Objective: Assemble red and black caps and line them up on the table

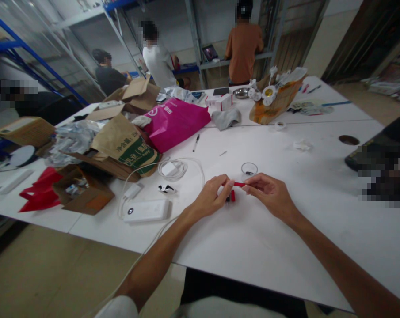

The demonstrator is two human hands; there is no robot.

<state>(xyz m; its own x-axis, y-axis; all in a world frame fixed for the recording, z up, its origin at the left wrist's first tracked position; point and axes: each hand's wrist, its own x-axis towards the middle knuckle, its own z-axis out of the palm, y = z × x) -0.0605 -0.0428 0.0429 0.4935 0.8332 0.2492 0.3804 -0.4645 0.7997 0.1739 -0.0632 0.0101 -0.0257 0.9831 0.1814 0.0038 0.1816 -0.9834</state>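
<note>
Between my two hands a small slim red stick-like piece (pixel 239 184) is held level above the white table. My left hand (pixel 215 192) pinches its left end, thumb and fingers together. The fingertips of my right hand (pixel 268 192) are closed on the right end. Just below, a second short red piece (pixel 233 196) lies beside something small and black, partly hidden by my left hand. Behind the hands a small coiled grey cable (pixel 249 168) rests on the tabletop. What exactly the red pieces are is too small to tell.
To the left lie a white power bank (pixel 146 210), a charger with a coiled cable (pixel 171 168) and a black-and-white item (pixel 167 189). Cardboard boxes (pixel 87 194) and a magenta bag (pixel 176 121) stand beyond. A white cable crosses under my left forearm. Several people are at the back.
</note>
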